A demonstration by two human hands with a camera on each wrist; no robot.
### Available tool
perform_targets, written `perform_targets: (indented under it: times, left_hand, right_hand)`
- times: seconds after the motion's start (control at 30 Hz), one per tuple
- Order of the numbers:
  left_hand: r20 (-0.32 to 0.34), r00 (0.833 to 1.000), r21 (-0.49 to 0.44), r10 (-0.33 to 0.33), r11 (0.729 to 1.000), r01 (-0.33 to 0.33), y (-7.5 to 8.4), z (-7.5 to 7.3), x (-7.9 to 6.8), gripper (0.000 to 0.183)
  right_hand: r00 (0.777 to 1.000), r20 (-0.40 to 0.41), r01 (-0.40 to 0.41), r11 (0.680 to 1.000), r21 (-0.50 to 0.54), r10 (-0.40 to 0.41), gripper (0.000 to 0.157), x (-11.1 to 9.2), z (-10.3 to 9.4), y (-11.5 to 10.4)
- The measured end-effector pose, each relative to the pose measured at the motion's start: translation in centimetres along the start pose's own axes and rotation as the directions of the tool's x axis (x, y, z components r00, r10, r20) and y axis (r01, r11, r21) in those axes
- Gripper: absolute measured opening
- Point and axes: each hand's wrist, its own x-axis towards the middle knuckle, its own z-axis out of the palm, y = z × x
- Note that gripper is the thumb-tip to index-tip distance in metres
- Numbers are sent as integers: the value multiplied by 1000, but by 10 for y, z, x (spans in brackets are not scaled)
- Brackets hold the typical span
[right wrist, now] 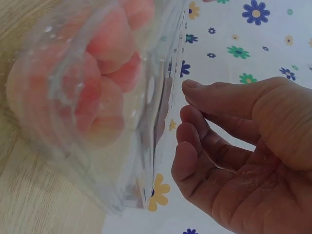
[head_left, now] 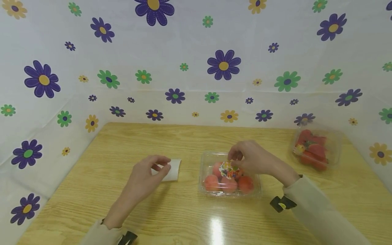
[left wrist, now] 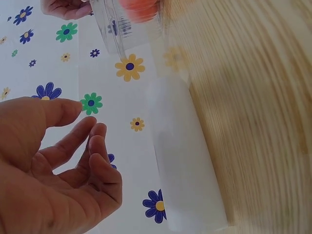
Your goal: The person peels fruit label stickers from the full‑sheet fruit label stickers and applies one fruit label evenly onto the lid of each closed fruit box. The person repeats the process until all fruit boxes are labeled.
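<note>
Nearest, the two sleeves and the near edge of the table are cut off by the frame. The left hand is left of the table's centre, with fingers loosely bent and grasping nothing. Just beyond its fingertips lies the paper, a white piece arched lengthwise; the hand hides its left part from the head view, and the left wrist view shows its long axis running roughly left to right, right end toward the fruit box. That box, clear and closed, sits near the table's centre, well apart from both side edges, its long axis roughly parallel to the far edge. The sticker on its top and the right hand partly hide the pink fruit inside; a full count cannot be made, and the print is unreadable. The right hand, fingers loosely bent and grasping nothing, is over the box's rear right part; contact cannot be confirmed. By the table's far right corner stands another clear box, its outline faint, its red contents hard to identify. Beyond hangs the flowered cloth, cut off at the top.
</note>
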Motion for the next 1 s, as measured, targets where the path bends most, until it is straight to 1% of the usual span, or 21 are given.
perform_targets:
  times: [0.23, 0.3, 0.47, 0.6, 0.73, 0.83, 0.9, 1.0]
  left_hand:
    - [-4, 996, 16, 84, 996, -83, 5, 10, -1, 21]
    - [-7, 995, 26, 98, 995, -98, 8, 11, -2, 20]
    - [-14, 993, 44, 116, 992, -115, 11, 12, -2, 19]
    - [-5, 994, 59, 109, 992, -109, 10, 12, -3, 19]
    - [4, 994, 62, 106, 992, -107, 10, 12, -5, 20]
    - [15, 990, 57, 139, 989, -139, 12, 13, -5, 21]
    - [25, 985, 57, 168, 984, -169, 14, 14, -6, 22]
    - [44, 981, 62, 189, 979, -192, 18, 16, -7, 20]
  right_hand:
    - [999, -1, -38, 999, -38, 38, 6, -16, 3, -1]
    - [999, -9, -37, 998, -51, 37, 7, -19, 4, -1]
    - [998, -26, -55, 997, -53, 53, 8, -23, 7, 2]
    - [997, -44, -69, 997, -44, 67, 9, -25, 8, 3]
    - [997, -76, -37, 998, -60, 32, 11, -30, 11, 0]
    - [994, -107, 12, 995, -100, -22, 15, -36, 14, -2]
    - [992, -115, 36, 987, -154, -54, 24, -41, 18, -3]
    - [988, -125, 58, 964, -258, -93, 39, -49, 25, -2]
